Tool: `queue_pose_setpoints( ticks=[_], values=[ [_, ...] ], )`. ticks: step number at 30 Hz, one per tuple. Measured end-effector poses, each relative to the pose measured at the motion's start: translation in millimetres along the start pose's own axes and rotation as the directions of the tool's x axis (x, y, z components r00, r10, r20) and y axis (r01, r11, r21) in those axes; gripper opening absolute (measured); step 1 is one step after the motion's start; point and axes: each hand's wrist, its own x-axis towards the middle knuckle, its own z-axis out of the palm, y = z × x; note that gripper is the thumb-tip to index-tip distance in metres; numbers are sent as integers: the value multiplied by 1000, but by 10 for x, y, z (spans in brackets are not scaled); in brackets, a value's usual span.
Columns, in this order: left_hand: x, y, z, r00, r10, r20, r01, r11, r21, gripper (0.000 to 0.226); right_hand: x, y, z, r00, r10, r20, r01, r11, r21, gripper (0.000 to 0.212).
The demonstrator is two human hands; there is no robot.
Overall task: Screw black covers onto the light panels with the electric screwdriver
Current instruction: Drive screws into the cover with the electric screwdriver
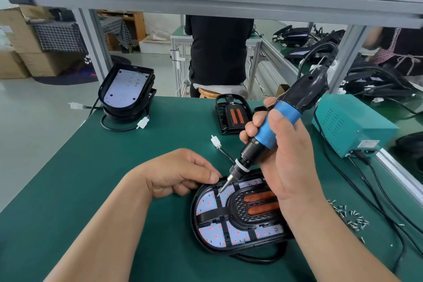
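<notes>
A light panel (210, 233) with red dots lies on the green table, a black cover (240, 210) with two orange strips seated on it. My right hand (286, 155) grips the blue and black electric screwdriver (274, 126), tilted, its bit tip touching the cover's upper left rib with a screw on it. My left hand (180, 171) rests at the panel's upper left rim, fingers curled, thumb pressing the edge.
A stack of bare panels (127, 91) with cable stands at the table's far left. A spare black cover (232, 113) lies at the back. A teal power box (352, 123) sits right, loose screws (352, 217) beside it. A person sits beyond the table.
</notes>
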Motion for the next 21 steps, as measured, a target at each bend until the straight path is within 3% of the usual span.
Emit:
queue_pose_setpoints(
  ticks=[4,15,21],
  values=[
    [1,5,9,1000,0,5,0,1000,-3,28,-16,9,19,1000,-6,5,6,999,-42,34],
    [10,-1,-6,1000,-4,11,4,1000,-2,40,-33,10,43,999,-53,14,54,995,-81,32],
    [-7,17,18,1000,-2,9,2,1000,-10,27,-41,12,59,998,-61,12,61,995,-83,32]
  ],
)
